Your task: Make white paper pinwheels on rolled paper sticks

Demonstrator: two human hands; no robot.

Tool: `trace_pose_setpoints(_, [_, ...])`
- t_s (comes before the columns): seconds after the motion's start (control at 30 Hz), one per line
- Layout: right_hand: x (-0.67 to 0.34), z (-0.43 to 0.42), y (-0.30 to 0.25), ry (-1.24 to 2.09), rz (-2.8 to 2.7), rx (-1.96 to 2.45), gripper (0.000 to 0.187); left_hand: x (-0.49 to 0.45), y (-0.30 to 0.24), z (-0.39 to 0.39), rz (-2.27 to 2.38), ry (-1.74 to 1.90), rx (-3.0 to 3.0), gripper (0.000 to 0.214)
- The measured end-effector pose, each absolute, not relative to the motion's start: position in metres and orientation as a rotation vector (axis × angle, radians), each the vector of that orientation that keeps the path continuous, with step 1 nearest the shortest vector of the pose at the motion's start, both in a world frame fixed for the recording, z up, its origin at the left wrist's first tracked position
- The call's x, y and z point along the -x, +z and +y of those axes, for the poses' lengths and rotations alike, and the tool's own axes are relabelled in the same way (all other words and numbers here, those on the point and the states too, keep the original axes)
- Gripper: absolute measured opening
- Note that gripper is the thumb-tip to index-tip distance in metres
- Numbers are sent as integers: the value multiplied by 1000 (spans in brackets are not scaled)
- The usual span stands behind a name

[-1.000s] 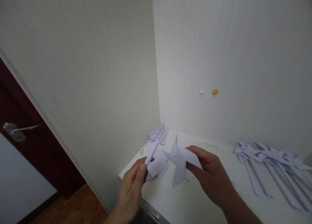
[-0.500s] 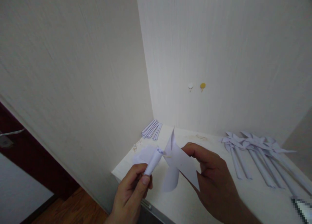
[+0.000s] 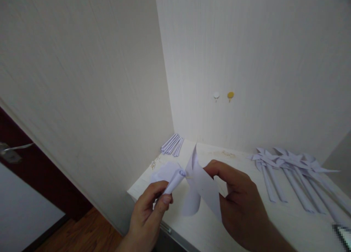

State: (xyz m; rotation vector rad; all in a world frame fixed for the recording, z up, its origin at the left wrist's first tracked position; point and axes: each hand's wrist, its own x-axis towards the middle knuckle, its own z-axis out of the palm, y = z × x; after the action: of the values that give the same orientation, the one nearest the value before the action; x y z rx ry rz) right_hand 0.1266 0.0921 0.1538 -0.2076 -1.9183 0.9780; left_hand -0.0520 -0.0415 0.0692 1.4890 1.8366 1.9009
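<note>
My left hand (image 3: pixel 152 211) is closed round a rolled white paper tube (image 3: pixel 175 180), its far end tilted up and to the right. A folded paper pinwheel (image 3: pixel 205 190) is pinched by my right hand (image 3: pixel 237 200) between thumb and fingers. One of its curled blades points upward, and another hangs below. A thin pale stick-like piece (image 3: pixel 189 177) spans the small gap between the tube's end and the pinwheel's back. The fingertips of my right hand are partly hidden behind the paper.
Several finished paper pinwheels on tubes (image 3: pixel 296 171) lie at the right of the white tabletop (image 3: pixel 246 222). A bundle of rolled paper tubes (image 3: pixel 172 145) rests in the back corner, near small pale bits (image 3: pixel 153 165) and white paper sheets (image 3: pixel 161 172). Two hooks (image 3: pixel 230 95) are on the wall.
The pinwheel has turned slightly in my right hand, and the tube in my left hand tilts a little further right. The view has shifted slightly.
</note>
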Motion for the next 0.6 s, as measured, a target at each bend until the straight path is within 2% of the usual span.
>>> trace_pose_setpoints(0.17, [-127, 89, 159, 924, -1943, 105, 13, 55, 81, -39, 1859, 1926, -1733, 17])
trace_pose_setpoints(0.37, [-126, 91, 157, 880, -2033, 28, 11, 61, 86, -37, 1772, 1855, -1919, 34])
trace_pose_setpoints(0.6, [-125, 90, 152, 858, -2055, 2, 12, 62, 85, -38, 1793, 1818, -1957, 35])
